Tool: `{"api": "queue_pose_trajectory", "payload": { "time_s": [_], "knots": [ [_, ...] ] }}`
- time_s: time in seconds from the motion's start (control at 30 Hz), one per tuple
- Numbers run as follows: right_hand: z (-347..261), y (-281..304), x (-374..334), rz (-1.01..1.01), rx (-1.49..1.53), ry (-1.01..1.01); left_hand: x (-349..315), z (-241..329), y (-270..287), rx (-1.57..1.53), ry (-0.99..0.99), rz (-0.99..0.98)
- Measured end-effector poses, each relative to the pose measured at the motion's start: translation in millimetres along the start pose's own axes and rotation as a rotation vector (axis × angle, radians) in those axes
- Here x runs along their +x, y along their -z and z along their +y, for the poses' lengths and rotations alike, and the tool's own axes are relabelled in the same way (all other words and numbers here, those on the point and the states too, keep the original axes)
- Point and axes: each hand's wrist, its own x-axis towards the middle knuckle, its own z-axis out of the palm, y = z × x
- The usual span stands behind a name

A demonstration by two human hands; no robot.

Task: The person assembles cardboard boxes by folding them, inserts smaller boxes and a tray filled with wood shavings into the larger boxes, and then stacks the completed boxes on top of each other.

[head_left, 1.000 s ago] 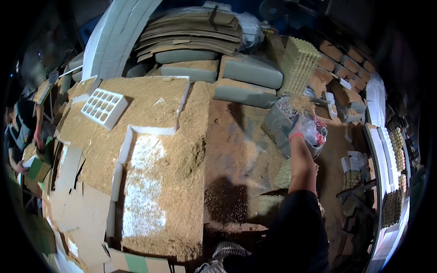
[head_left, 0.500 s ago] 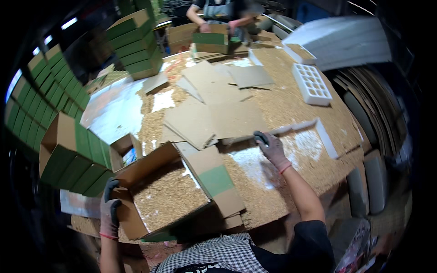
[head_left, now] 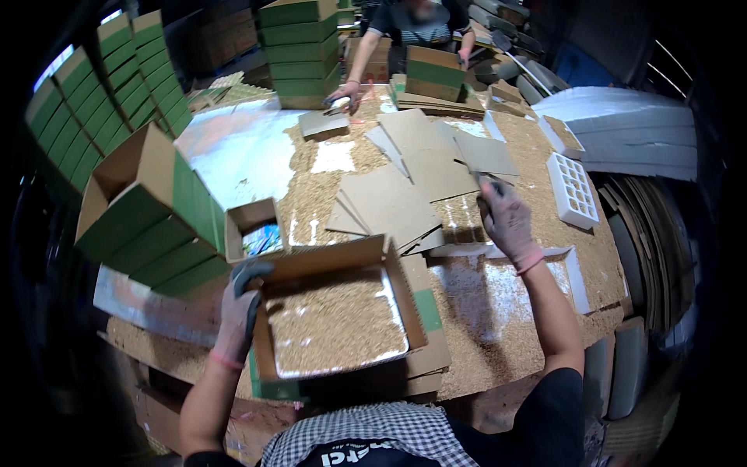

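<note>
An open cardboard box (head_left: pixel 401 292) with a green outside stands tilted at the table's near edge. A layer of tan, grain-like filling (head_left: pixel 334 319) with white edging lies inside it. My left hand (head_left: pixel 240 311), in a grey-and-dark glove, is closed on the box's left wall. My gloved right hand (head_left: pixel 510 226) is stretched over the table, its fingertips at the near edge of a grey cardboard sheet (head_left: pixel 486 153). Blur hides whether the fingers grip that sheet. More flat cardboard sheets (head_left: pixel 389 198) overlap in the middle, left of this hand.
Green-and-brown boxes (head_left: pixel 156 226) are stacked at left, beside a small open box (head_left: pixel 257 210) of colourful packets. A white gridded tray (head_left: pixel 572 191) sits at right. Across the table, a person's hand (head_left: pixel 345 95) reaches toward a small grey card; another box (head_left: pixel 434 74) stands before them.
My right hand has moved farther away, from the white strip up to the grey sheet. My left hand keeps the box, now turned straighter. The person opposite has stretched an arm out. The view has shifted.
</note>
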Motion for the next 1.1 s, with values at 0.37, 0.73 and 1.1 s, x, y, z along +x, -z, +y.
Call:
{"api": "queue_pose_trajectory", "payload": {
  "time_s": [0.37, 0.73, 1.1],
  "knots": [
    [-242.3, -35.6, -29.7, -1.058, 0.598, 0.765, 10.5, -18.0, 17.6, -0.292, -0.007, 0.014],
    [-149.1, -39.2, -75.3, -0.194, 0.667, 0.341, -53.6, -32.8, 14.6, -0.073, 0.389, -0.363],
    [-173.0, -87.0, -114.6, -0.491, 1.407, -0.822, -39.2, -43.2, 0.5, 0.237, 0.159, -0.3]
  ]
}}
